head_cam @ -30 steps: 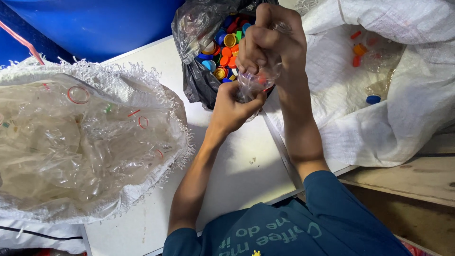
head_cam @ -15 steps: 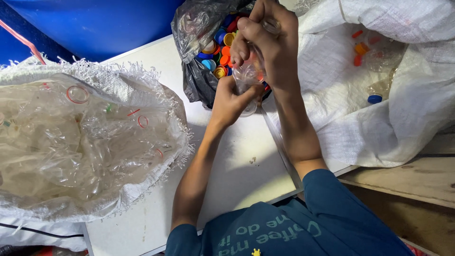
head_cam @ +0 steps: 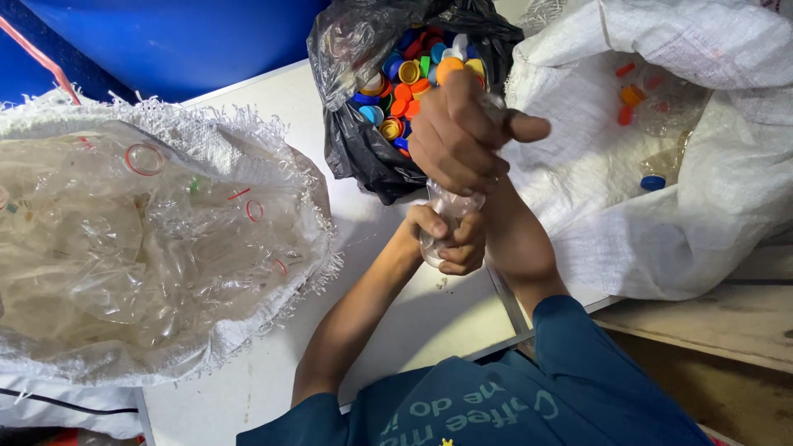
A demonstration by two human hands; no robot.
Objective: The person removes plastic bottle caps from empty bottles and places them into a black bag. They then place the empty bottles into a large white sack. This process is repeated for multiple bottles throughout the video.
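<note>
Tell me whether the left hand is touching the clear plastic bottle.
Touching. The head view shows the left hand with its fingers curled around the lower end of the clear plastic bottle, with no gap; the right hand grips its upper end.

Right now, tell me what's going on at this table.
A person grips a clear plastic bottle with both hands: the left hand around its lower end, the right hand closed over its top. Beyond the hands, a black bag holds coloured caps. A white sack of crushed clear plastic lies at left, another white sack at right.
</note>
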